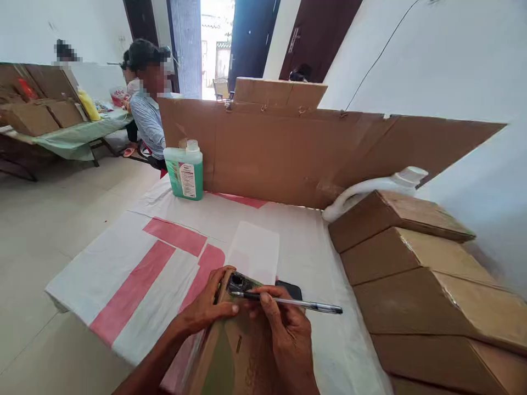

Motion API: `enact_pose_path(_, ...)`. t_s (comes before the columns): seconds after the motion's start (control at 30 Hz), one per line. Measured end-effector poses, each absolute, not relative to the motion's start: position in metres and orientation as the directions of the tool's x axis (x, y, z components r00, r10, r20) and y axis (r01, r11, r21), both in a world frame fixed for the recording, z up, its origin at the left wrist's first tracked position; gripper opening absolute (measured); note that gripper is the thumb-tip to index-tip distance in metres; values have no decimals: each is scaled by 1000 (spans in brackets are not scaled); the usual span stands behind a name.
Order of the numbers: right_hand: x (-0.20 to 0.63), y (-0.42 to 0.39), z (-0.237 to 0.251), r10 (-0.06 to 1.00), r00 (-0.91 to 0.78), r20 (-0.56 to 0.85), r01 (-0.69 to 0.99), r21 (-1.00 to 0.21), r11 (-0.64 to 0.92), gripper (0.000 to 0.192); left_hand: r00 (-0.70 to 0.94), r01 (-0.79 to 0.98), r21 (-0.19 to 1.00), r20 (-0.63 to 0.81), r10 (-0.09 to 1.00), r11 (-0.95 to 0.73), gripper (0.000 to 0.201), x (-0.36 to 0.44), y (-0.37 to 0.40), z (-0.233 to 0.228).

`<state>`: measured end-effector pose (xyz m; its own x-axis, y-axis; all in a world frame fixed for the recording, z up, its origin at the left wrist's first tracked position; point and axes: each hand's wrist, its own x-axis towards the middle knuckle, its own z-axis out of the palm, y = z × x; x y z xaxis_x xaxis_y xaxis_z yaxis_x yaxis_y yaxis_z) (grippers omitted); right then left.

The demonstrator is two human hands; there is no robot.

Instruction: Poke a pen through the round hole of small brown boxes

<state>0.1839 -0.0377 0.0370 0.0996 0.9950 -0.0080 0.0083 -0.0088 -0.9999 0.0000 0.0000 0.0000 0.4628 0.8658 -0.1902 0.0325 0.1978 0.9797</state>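
Cardboard box (pixel 230 351) bottom cropped, hands (pixel 288 329) overlapping.

Bright, even daylight. Source: open doorway (pixel 216 49) at the far end, blown out to white there. Walls (pixel 453 71) pale, near overexposed. Shadows soft; a faint one beside the boxes (pixel 415 274). Wide-angle distortion: cardboard screen (pixel 313 153) and floor lines bend toward the edges. Focus sharp centrally; faces of people in the background are pixelated.

White walls (pixel 432 60) and a pale tiled floor (pixel 53 219) frame the room. Daylight enters through an open doorway (pixel 216 44) between dark doors. A second desk (pixel 74 140), green-covered, stands at the far left.
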Motion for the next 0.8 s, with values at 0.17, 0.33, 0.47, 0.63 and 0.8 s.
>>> enact_pose_path(0.17, 251, -14, 42, 868, 493, 61, -60, -993, 104, 33, 469, -105, 968, -156, 870, 230, 85, -5, -3, -11)
enact_pose_path(0.33, 336, 31, 2, 911, 412, -23, 742, -572, -350, 26, 447, -162, 950, -172, 878, 268, 84, -13, -8, -20)
enact_pose_path(0.47, 344, 49, -39, 915, 364, -176, 841, -360, -404, 20, 419, -157, 943, -205, 884, 293, 84, -10, -11, -23)
enact_pose_path(0.63, 330, 48, -51, 913, 343, -220, 879, -268, -395, 15, 366, -151, 943, -226, 903, 298, 86, -7, -14, -21)
enact_pose_path(0.8, 317, 1, -46, 881, 415, -229, 839, -278, -467, 33, 303, -147, 945, -239, 922, 293, 83, -8, -16, -18)
